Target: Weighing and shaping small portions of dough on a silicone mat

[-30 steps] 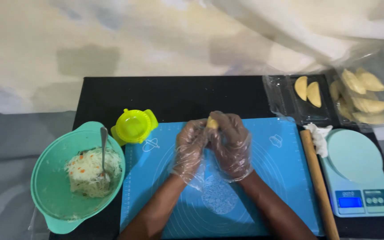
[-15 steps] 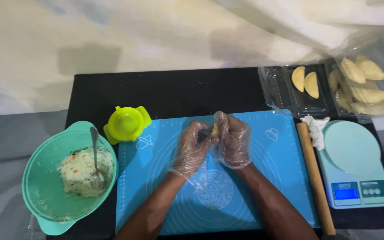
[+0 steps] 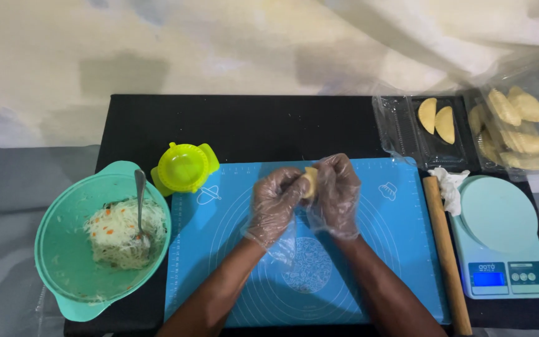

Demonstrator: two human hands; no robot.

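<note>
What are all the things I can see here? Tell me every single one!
dough piece: one, yellow, pinched between both hands
mat: one, blue, middle of table
table: one, black
bowl: one, teal, left, holding shredded filling and a spoon
press mould: one, lime green, by bowl
rolling pin: one, wooden, right of mat
scale: one, pale blue, far right
folded pastries: several, yellow, in clear trays top right
left hand: clear glove
right hand: clear glove

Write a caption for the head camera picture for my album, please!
Two gloved hands, left hand and right hand, pinch a yellow dough piece above a blue mat.
</note>
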